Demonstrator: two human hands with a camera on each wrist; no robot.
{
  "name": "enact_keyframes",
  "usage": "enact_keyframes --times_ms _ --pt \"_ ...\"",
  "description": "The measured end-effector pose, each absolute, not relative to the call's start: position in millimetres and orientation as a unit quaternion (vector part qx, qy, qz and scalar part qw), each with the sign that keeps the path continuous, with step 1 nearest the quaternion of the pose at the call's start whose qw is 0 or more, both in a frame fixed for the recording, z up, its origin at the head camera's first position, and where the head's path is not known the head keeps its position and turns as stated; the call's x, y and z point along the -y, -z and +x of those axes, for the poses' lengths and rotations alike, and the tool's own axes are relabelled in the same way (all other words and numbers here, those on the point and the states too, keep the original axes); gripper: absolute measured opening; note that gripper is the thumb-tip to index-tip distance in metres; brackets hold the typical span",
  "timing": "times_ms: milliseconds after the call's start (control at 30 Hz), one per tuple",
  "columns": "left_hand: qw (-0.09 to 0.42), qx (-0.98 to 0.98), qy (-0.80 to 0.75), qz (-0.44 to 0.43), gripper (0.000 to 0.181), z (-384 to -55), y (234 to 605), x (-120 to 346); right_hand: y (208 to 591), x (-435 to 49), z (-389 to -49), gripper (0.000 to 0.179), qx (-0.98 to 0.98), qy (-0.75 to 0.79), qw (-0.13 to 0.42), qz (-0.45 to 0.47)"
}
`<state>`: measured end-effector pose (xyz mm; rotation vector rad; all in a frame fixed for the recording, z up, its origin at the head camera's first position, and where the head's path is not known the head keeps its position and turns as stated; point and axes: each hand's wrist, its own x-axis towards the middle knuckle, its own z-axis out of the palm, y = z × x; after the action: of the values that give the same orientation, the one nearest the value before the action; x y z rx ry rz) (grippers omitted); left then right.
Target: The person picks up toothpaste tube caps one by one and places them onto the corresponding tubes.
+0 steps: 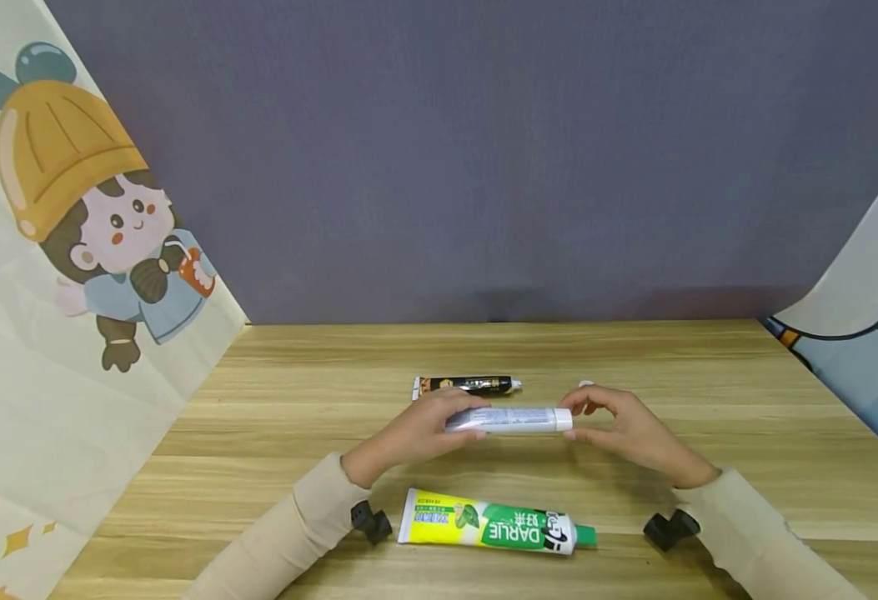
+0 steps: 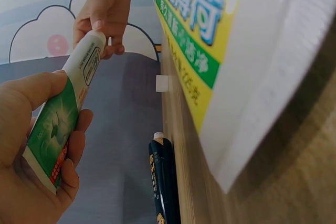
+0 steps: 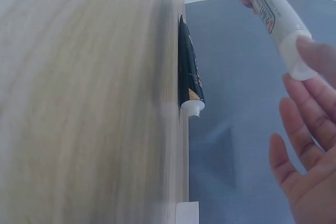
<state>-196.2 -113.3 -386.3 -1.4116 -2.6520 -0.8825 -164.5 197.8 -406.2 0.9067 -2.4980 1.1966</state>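
Note:
My left hand (image 1: 431, 425) grips the flat end of a white and green toothpaste tube (image 1: 509, 419), held level above the table. On that tube's right end sits a white cap (image 1: 563, 419), pinched between the thumb and fingers of my right hand (image 1: 626, 429). The right wrist view shows that hand's other fingers (image 3: 296, 129) spread apart, off the tube. Behind the hands lies a black toothpaste tube (image 1: 476, 385), its white nozzle (image 3: 193, 108) bare. Closer to me, a yellow and green Darlie toothpaste tube (image 1: 484, 523) lies with its green cap (image 1: 585, 536) on.
A small white cap (image 1: 585, 383) rests on the wooden table (image 1: 296, 400) just behind my right hand. A dark grey-blue panel (image 1: 484, 167) stands along the table's back edge. Printed cartoon sheets (image 1: 3, 333) border the sides.

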Motion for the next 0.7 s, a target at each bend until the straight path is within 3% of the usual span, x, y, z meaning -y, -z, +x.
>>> enact_keyframes --times_ms 700 --pt "0.012 0.843 0.279 -0.461 0.041 -195.7 386.1 112.6 404.4 -199.2 -161.6 0.021 0.856 -0.409 0.104 0.300"
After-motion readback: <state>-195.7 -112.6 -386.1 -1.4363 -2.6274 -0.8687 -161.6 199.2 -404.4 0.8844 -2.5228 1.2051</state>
